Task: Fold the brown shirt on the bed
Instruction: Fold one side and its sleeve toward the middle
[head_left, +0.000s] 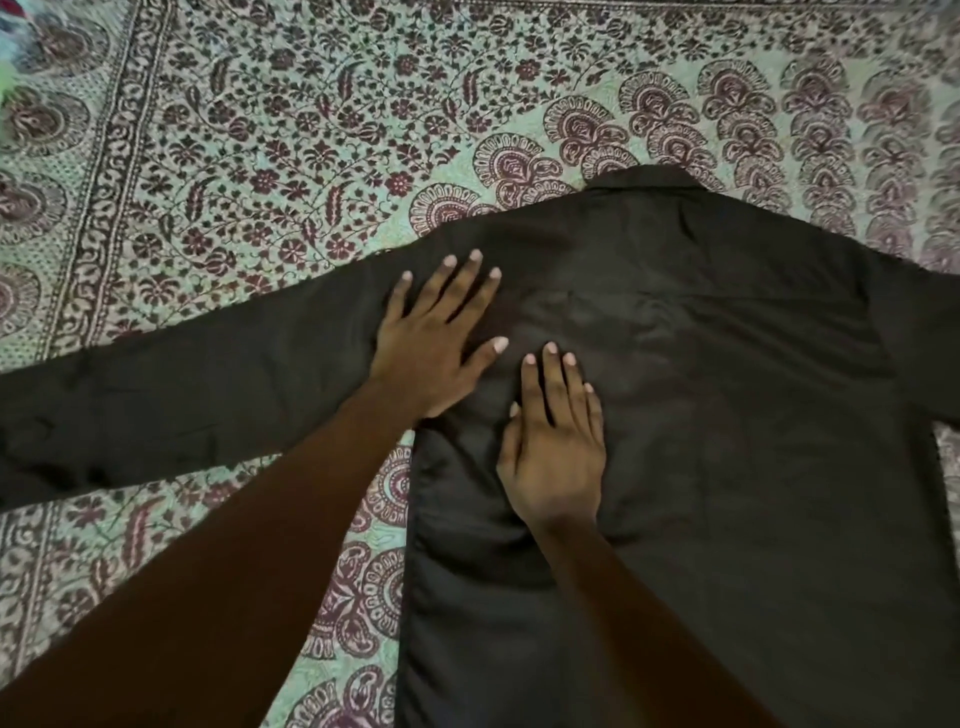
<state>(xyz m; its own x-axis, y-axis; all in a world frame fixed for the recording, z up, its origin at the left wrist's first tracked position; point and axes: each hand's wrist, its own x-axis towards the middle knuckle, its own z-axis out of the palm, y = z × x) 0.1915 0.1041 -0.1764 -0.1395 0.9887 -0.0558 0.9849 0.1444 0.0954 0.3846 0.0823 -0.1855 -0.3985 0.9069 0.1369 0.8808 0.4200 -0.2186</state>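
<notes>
Brown shirt spread on bed | your left hand and right hand press flat, released | risk: sideways push could bunch sleeve

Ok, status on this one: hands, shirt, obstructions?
Left hand, right hand flat on dark brown long-sleeved shirt. Shirt spread on patterned green bedcover, not yet folded. Nothing lying on it.

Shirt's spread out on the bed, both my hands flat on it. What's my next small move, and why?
Probably fold the long sleeve inward across the brown shirt. It lies stretched out over the bedspread, not yet folded, while your left hand and right hand rest flat by its shoulder, gripping nothing.
</notes>
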